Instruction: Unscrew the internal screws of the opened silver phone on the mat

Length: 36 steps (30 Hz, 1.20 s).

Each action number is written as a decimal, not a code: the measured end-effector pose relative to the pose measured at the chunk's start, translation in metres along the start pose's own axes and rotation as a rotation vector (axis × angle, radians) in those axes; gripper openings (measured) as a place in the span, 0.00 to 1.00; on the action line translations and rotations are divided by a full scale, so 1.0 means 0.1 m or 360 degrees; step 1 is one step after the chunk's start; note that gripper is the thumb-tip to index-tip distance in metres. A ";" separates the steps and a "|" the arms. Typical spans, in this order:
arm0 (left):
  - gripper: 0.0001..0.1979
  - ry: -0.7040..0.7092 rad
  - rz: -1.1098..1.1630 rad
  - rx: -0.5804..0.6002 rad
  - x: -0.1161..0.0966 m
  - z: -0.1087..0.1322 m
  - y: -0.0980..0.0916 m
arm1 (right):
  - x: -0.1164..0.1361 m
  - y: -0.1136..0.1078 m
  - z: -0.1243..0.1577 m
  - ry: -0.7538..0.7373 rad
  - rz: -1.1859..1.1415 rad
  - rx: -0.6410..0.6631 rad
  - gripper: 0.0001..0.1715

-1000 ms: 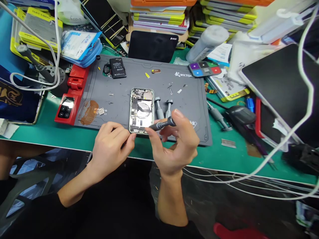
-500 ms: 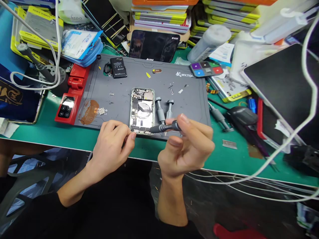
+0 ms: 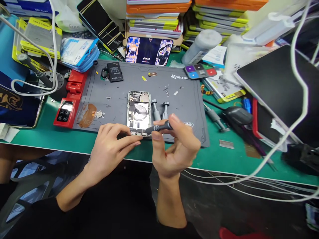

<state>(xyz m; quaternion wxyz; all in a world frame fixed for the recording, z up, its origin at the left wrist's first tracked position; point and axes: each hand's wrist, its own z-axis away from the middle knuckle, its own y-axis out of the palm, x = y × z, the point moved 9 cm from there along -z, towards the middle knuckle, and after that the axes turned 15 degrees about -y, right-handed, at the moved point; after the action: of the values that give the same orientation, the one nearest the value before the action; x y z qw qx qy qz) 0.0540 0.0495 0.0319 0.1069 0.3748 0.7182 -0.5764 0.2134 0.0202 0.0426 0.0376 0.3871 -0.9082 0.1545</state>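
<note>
An opened phone [image 3: 139,112] lies face down on a grey work mat [image 3: 119,93], its inner parts showing. My left hand [image 3: 112,147] rests at the phone's near end, fingers curled and pinching at its bottom edge. A thin dark screwdriver [image 3: 159,127] is held in the fingertips of my right hand [image 3: 174,149], its tip touching the phone's lower right corner. Two more grey screwdrivers [image 3: 159,111] lie just right of the phone.
A small black battery [image 3: 115,71] and tiny loose parts lie on the mat. A red device [image 3: 67,108] sits at its left edge. Behind stand a lit phone [image 3: 149,50], stacked boxes [image 3: 154,20] and a grey bottle [image 3: 200,46]. White cables [image 3: 286,132] hang at right.
The screwdriver tip came back down to the phone's bottom corner after lifting away. The phone standing behind the mat lit up. My left hand shifted slightly right along the bottom edge.
</note>
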 end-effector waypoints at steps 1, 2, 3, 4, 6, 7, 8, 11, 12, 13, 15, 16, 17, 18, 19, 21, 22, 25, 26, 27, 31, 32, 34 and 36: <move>0.09 0.0014 -0.0013 0.0003 -0.01 0.00 0.01 | 0.01 0.03 0.00 -0.0004 0.0020 0.0043 0.41; 0.08 0.0019 -0.0026 0.0006 -0.01 0.00 0.01 | 0.01 0.05 0.00 0.0002 0.0041 0.0071 0.44; 0.08 0.0014 -0.0035 0.0006 -0.01 -0.01 0.02 | 0.00 0.06 0.00 0.0027 0.0052 0.0072 0.45; 0.08 -0.0002 -0.0040 0.0005 0.00 -0.02 0.02 | -0.01 0.06 -0.01 0.0068 0.0038 0.0041 0.44; 0.08 -0.0049 -0.0036 0.0011 0.01 -0.04 0.03 | -0.05 0.02 -0.03 0.0171 -0.0073 -0.0083 0.41; 0.07 -0.0081 -0.0027 0.0020 0.02 -0.06 0.03 | -0.07 -0.02 -0.05 0.0224 -0.0135 -0.0171 0.39; 0.07 -0.0115 -0.0015 0.0034 0.04 -0.07 0.04 | -0.09 -0.05 -0.06 0.0265 -0.0188 -0.0258 0.37; 0.06 -0.0193 0.0003 0.0074 0.07 -0.10 0.06 | -0.13 -0.13 -0.06 0.0348 -0.0306 -0.0400 0.34; 0.06 -0.0202 0.0002 0.0077 0.08 -0.10 0.06 | -0.15 -0.12 -0.05 0.0381 -0.0352 -0.0384 0.35; 0.06 -0.0203 0.0000 0.0075 0.08 -0.10 0.06 | -0.16 -0.10 -0.04 0.0418 -0.0401 -0.0337 0.35; 0.06 -0.0195 0.0000 0.0067 0.08 -0.10 0.05 | -0.16 -0.03 -0.01 0.0480 -0.0473 -0.0215 0.36; 0.06 -0.0191 0.0003 0.0066 0.08 -0.09 0.05 | -0.16 0.00 0.00 0.0498 -0.0486 -0.0163 0.35; 0.06 -0.0190 0.0007 0.0066 0.08 -0.09 0.04 | -0.16 0.02 0.02 0.0510 -0.0491 -0.0128 0.35; 0.06 -0.0190 0.0012 0.0067 0.08 -0.09 0.04 | -0.16 0.03 0.03 0.0524 -0.0495 -0.0102 0.34; 0.06 -0.0190 0.0019 0.0068 0.08 -0.09 0.04 | -0.16 0.04 0.03 0.0538 -0.0499 -0.0092 0.34; 0.06 -0.0194 0.0033 0.0066 0.08 -0.09 0.03 | -0.18 0.04 0.04 0.0557 -0.0511 -0.0103 0.34; 0.06 -0.0195 0.0040 0.0063 0.08 -0.09 0.03 | -0.18 0.04 0.04 0.0559 -0.0525 -0.0113 0.35; 0.06 -0.0190 0.0047 0.0052 0.08 -0.08 0.02 | -0.19 0.05 0.02 0.0533 -0.0607 -0.0120 0.36; 0.06 -0.0184 0.0050 0.0047 0.08 -0.08 0.02 | -0.18 0.06 0.02 0.0524 -0.0632 -0.0113 0.36; 0.06 -0.0180 0.0051 0.0043 0.07 -0.08 0.01 | -0.18 0.06 0.02 0.0518 -0.0639 -0.0105 0.36; 0.06 -0.0184 0.0045 0.0037 0.07 -0.07 0.01 | -0.17 0.05 0.02 0.0495 -0.0578 -0.0116 0.35; 0.06 -0.0186 0.0043 0.0037 0.07 -0.07 0.01 | -0.17 0.04 0.01 0.0486 -0.0586 -0.0123 0.35; 0.06 -0.0181 0.0042 0.0033 0.06 -0.07 0.01 | -0.16 0.05 0.01 0.0472 -0.0627 -0.0119 0.36; 0.06 -0.0178 0.0036 0.0033 0.06 -0.06 0.01 | -0.16 0.06 0.01 0.0474 -0.0649 -0.0103 0.36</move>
<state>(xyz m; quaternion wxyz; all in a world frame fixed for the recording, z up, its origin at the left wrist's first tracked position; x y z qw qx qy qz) 0.0524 0.0580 0.0297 0.1495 0.3512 0.7008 -0.6027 0.2204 0.0345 0.0370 0.2137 0.5339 -0.8003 0.1698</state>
